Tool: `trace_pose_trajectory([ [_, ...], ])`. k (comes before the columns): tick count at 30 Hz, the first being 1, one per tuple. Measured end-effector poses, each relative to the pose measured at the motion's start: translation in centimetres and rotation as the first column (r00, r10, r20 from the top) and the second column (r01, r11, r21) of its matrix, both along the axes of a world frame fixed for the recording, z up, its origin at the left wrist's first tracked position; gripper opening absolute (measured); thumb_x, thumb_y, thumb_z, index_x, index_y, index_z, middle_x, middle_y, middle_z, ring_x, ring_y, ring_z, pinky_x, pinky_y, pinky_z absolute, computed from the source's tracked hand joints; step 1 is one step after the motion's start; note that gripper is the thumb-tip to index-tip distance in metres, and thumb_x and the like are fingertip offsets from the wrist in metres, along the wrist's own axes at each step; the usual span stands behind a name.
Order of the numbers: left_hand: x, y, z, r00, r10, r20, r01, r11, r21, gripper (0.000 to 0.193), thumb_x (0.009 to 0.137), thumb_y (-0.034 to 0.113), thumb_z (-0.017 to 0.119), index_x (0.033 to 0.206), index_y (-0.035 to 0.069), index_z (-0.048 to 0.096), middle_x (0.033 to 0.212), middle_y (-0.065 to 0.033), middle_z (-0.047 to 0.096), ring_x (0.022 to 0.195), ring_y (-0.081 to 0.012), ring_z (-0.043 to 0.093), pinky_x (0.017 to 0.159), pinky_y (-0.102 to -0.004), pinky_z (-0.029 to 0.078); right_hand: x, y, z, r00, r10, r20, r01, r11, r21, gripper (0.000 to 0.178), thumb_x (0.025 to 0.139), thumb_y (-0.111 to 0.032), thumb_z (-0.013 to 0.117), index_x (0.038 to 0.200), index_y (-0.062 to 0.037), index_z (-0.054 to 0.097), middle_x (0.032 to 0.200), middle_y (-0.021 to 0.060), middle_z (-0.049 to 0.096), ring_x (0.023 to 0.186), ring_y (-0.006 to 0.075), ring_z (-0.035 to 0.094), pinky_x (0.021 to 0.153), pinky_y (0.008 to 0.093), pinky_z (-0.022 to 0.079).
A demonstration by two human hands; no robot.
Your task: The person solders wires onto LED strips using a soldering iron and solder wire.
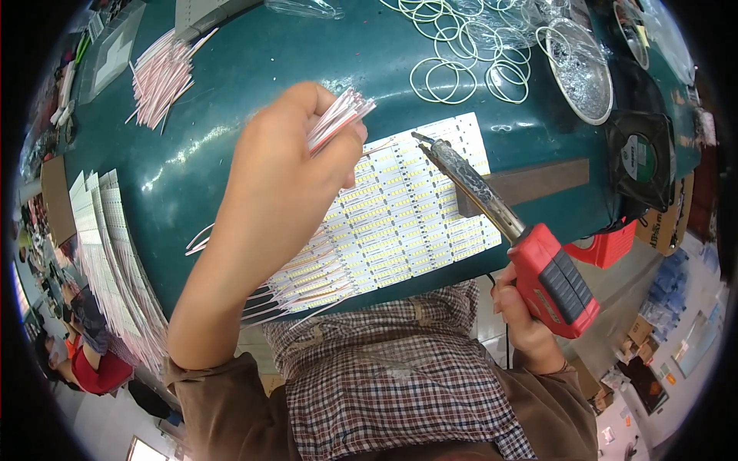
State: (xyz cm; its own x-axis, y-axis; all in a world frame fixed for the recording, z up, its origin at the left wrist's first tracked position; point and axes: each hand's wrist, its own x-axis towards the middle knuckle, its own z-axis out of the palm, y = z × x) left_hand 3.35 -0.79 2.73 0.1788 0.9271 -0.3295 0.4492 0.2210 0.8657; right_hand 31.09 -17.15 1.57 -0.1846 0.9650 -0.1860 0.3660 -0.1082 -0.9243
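My left hand (280, 165) is closed around a bundle of thin white and red wires (340, 119), held over the upper left part of a white LED board panel (407, 207). In my right hand (526, 323) is a red and black soldering gun (550, 276). Its dark metal tip points up and left, over the top rows of the panel. A single wire end shows between my left fingers and that tip; whether it touches the board I cannot tell. Wires hang from the panel's lower left rows, partly hidden by my left forearm.
A grey metal bar (538, 184) lies against the panel's right side. Beyond are pale green rings (446, 81), a metal dish (580, 77) and a black fan (639, 161). At left lie loose wires (163, 77) and stacked wired strips (115, 246). Another person (96, 365) sits far left.
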Motion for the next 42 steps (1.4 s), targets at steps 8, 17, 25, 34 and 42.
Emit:
trace_pose_trajectory([
  [8,0.7,-0.9,-1.0,0.995,-0.014,0.098,0.014,1.000,-0.005,0.019,0.095,0.014,0.061,0.097,-0.004,0.061,0.078,-0.0124,0.068,0.075,-0.0201,0.069,0.071,-0.0344,0.051,-0.4,-0.2,0.9,0.979,-0.185,0.085,0.191,0.980,-0.065,0.023,0.082,-0.005,0.076,0.105,0.0000,0.072,0.089,0.0109,0.073,0.076,0.0232,0.072,0.069,0.0318,0.057],
  [17,0.6,-0.9,-1.1,0.993,-0.035,-0.109,0.032,0.999,-0.029,0.015,0.093,0.013,0.065,0.095,-0.002,0.064,0.077,-0.0037,0.065,0.070,-0.0076,0.056,0.065,-0.0251,0.045,-0.7,-0.2,0.8,0.972,-0.233,0.039,0.235,0.968,-0.093,0.024,0.082,-0.005,0.077,0.104,0.0007,0.071,0.089,0.0104,0.073,0.076,0.0212,0.071,0.068,0.0307,0.057],
  [25,0.9,-1.7,-1.6,0.982,-0.074,-0.172,0.089,0.993,0.083,0.022,0.091,0.017,0.068,0.087,-0.004,0.063,0.074,-0.0205,0.065,0.067,-0.0364,0.064,0.063,-0.0418,0.049,-0.4,-0.3,0.5,0.984,-0.112,0.141,0.115,0.993,-0.009,0.025,0.080,-0.006,0.078,0.104,0.0007,0.070,0.090,0.0123,0.072,0.074,0.0260,0.071,0.066,0.0326,0.056],
  [34,1.1,-2.3,-2.0,0.937,-0.121,-0.328,0.193,0.961,0.197,0.020,0.090,0.014,0.069,0.083,-0.002,0.060,0.070,-0.0212,0.063,0.065,-0.0398,0.063,0.061,-0.0464,0.049,-0.6,0.2,0.5,0.982,-0.045,0.185,0.034,0.997,0.064,0.027,0.079,-0.007,0.077,0.103,0.0013,0.070,0.098,0.0157,0.071,0.081,0.0308,0.072,0.070,0.0360,0.058],
  [42,1.4,-2.3,-2.0,0.930,-0.082,-0.358,0.181,0.950,0.253,0.022,0.088,0.015,0.071,0.080,-0.002,0.060,0.068,-0.0203,0.063,0.062,-0.0379,0.063,0.058,-0.0448,0.048,-0.7,0.3,0.2,0.981,-0.025,0.193,0.005,0.994,0.105,0.026,0.078,-0.006,0.078,0.102,0.0011,0.070,0.098,0.0156,0.071,0.084,0.0317,0.073,0.072,0.0369,0.059],
])
